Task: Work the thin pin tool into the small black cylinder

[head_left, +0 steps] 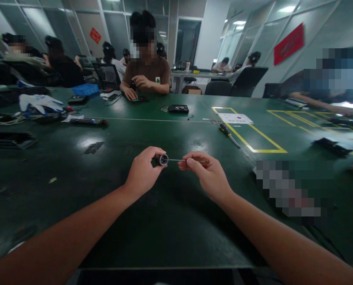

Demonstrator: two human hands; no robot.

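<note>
My left hand (143,168) is closed around a small dark cylinder with a light metal ring (163,160) at its end, which faces me and to the right. In my right hand (207,172) is a slim screwdriver (176,160), its brownish handle between thumb and fingers. The thin shaft points left, and its tip reaches the ringed end of the cylinder. Whether the tip sits inside or just in front of it, I cannot tell. Both hands are held above the green table (164,229), near its middle.
A yellow-and-black screwdriver (229,135) lies beyond my right hand, by a paper sheet (235,118) and yellow tape. Further off are a black box-shaped part (178,109), white gloves (40,103) and a blue basket (85,90). A person (146,67) works across the table; another is at right.
</note>
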